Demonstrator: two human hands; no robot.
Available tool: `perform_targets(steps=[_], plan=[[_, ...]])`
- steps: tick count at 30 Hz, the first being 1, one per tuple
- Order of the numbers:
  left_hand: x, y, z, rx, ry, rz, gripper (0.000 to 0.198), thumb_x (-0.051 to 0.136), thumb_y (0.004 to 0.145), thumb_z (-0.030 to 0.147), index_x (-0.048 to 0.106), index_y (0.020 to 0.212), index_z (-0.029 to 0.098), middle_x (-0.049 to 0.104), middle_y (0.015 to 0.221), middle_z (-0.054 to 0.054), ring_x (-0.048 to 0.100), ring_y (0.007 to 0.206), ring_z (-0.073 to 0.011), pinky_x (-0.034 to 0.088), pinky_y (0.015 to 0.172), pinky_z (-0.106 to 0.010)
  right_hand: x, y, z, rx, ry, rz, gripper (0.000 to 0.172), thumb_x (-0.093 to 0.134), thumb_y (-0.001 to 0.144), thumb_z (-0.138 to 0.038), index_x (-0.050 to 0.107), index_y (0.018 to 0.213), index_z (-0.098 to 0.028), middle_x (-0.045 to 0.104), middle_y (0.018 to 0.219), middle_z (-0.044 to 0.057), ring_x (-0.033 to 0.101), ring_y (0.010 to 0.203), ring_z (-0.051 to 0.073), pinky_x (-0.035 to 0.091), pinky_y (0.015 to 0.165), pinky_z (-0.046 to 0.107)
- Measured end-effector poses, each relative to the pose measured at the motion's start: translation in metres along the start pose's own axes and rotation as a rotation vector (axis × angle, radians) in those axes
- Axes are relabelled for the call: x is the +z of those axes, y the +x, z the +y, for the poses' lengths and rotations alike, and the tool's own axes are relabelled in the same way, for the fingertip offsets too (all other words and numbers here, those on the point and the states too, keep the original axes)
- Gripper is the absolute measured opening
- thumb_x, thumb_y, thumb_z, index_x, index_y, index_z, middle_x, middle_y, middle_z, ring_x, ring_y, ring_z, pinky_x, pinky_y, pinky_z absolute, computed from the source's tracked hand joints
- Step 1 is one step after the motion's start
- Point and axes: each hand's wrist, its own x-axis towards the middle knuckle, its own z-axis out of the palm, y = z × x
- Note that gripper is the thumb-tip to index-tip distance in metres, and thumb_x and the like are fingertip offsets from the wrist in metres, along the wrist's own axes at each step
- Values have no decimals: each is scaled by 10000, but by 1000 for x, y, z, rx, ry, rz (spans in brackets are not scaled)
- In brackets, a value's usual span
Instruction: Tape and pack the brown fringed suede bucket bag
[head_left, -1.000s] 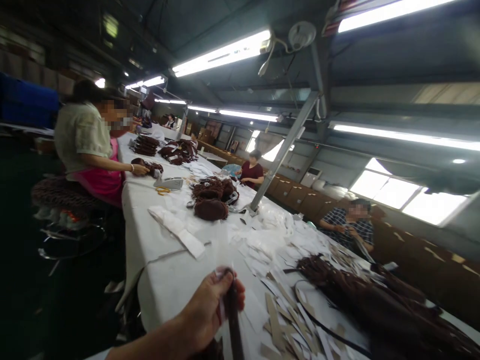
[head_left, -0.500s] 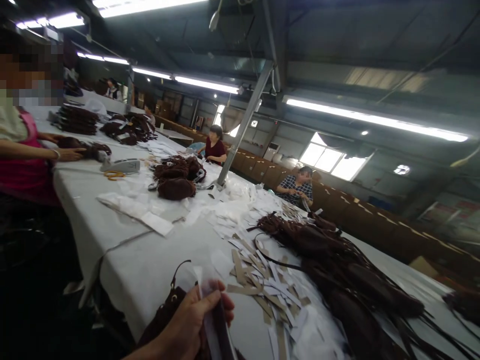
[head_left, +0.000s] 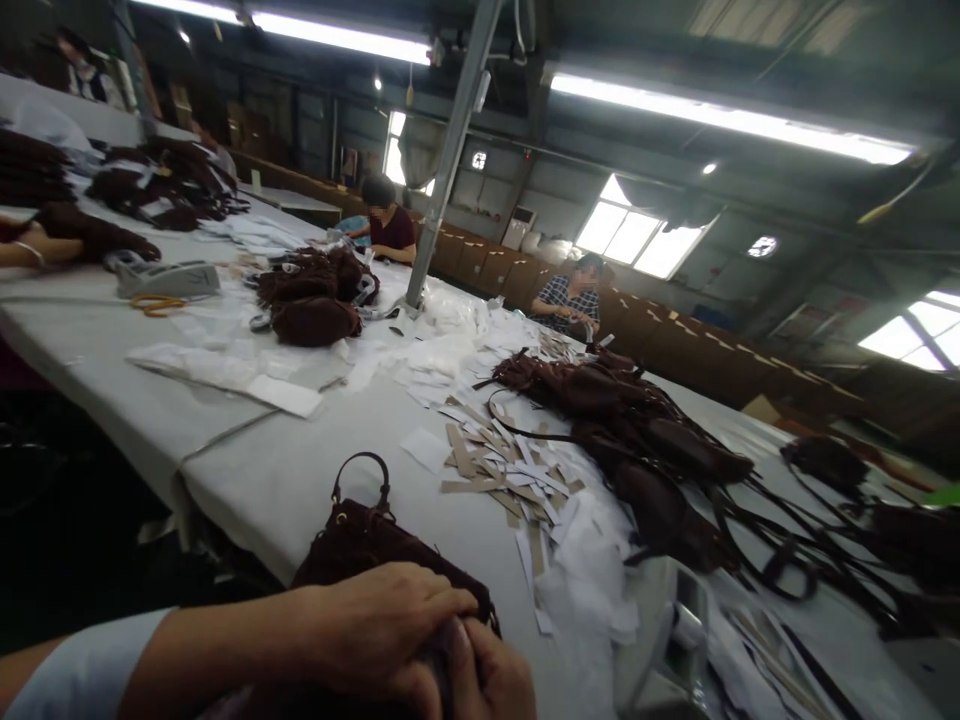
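A dark brown fringed suede bag (head_left: pixel 367 545) with a looped handle lies on the white table (head_left: pixel 285 480) right in front of me. My left hand (head_left: pixel 382 625) lies over its near end with fingers curled down on it. My right hand (head_left: pixel 487 680) comes up from the bottom edge and presses against the left one, fingers closed on the bag's near end. What sits between the two hands is hidden.
Paper strips and white slips (head_left: pixel 510 480) litter the table beyond the bag. A heap of brown bags and straps (head_left: pixel 637 440) lies to the right, another pile (head_left: pixel 315 300) further back. A steel post (head_left: pixel 442 170) rises mid-table. Several other people work along the table.
My view swung right and down. The left hand, which held a dark strap upright with a clear sleeve, has dropped onto the brown bag. The right hand has come into view.
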Motion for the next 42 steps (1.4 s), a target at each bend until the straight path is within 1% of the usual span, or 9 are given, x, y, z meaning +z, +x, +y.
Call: perform_targets(steps=[3,5,9,14,19,27,36,39,42], plan=[[0,5,6,-32,-160,10,905,684,605,665,429,1325,178,657,1043,-123,628,886,-289,454,757,-320,-2,1,-4,58,39,26,514,328,927,-514,608,652,-182,613,525,21,533,459,141,350,461,238],[-2,9,9,-102,-333,68,759,646,641,675,535,1218,194,679,884,-69,629,751,-239,447,658,-278,-4,2,-7,87,42,35,506,319,933,-508,601,655,-194,618,536,18,548,475,149,360,467,238],[-3,22,10,-373,-853,470,553,496,747,703,614,772,164,497,558,31,452,482,-96,342,468,-195,-4,5,-10,75,-34,49,459,361,901,-573,647,867,-216,679,667,24,629,586,185,418,539,245],[4,42,1,-780,-1651,889,457,624,706,640,488,815,218,350,484,116,267,328,-35,197,336,-146,16,4,-11,75,-144,54,540,456,788,-701,631,960,-220,693,666,44,657,599,232,454,534,268],[12,48,1,-716,-1988,971,331,616,790,531,479,858,237,320,443,125,263,300,-35,201,331,-129,33,-1,-10,115,-63,105,448,379,869,-628,594,834,-236,655,599,17,627,517,205,461,517,257],[36,39,7,-590,-1884,854,312,605,819,486,498,938,218,478,555,76,459,461,-77,372,466,-180,26,-7,1,64,-206,196,354,307,951,-482,545,842,-244,649,592,12,644,530,205,420,485,254],[-16,13,-8,-452,-886,-10,331,606,802,457,642,940,158,563,615,29,436,505,-87,265,470,-193,11,-12,18,-93,-539,-131,115,463,777,-161,558,818,-213,686,621,18,665,540,199,380,483,246],[-20,19,4,-360,-636,51,247,639,777,400,673,876,177,568,605,28,470,558,-113,296,507,-207,7,-5,7,-116,-500,-168,167,450,804,-172,613,826,-194,707,656,51,679,581,209,427,516,244],[-2,29,11,-359,-878,191,229,638,781,391,613,776,163,551,581,28,457,539,-98,308,505,-198,4,0,3,-147,-387,-122,275,381,850,-196,623,974,-159,726,776,90,695,661,224,480,567,261]])
